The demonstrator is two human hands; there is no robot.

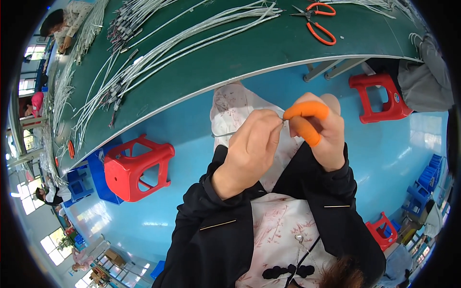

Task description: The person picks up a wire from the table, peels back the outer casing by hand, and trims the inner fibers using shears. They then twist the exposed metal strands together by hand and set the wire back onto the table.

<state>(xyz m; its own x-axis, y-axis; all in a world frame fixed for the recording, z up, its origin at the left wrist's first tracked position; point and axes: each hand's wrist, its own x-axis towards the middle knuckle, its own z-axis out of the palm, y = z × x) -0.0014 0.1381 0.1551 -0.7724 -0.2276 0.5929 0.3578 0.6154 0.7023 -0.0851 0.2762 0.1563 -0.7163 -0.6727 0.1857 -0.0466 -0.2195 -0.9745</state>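
My left hand [252, 151] is closed in front of my lap, gripping a thin grey cable [224, 135]. A short stretch of the cable sticks out on the hand's left side; the rest is hidden by the fingers. My right hand [326, 127] wears orange finger cots [309, 110] on its thumb and a finger. Those two covered tips pinch a small dark end right beside the left fingertips, and it is too small to make out whether it is a wire or a connector. Both hands are held above my lap, short of the table.
On the green table [230, 60] lie bundles of white cables [177, 41] with dark connectors and orange-handled cutters [314, 21]. Red stools [137, 168] stand left and right on the blue floor. A person in grey [425, 72] sits at the right; other people are at the left.
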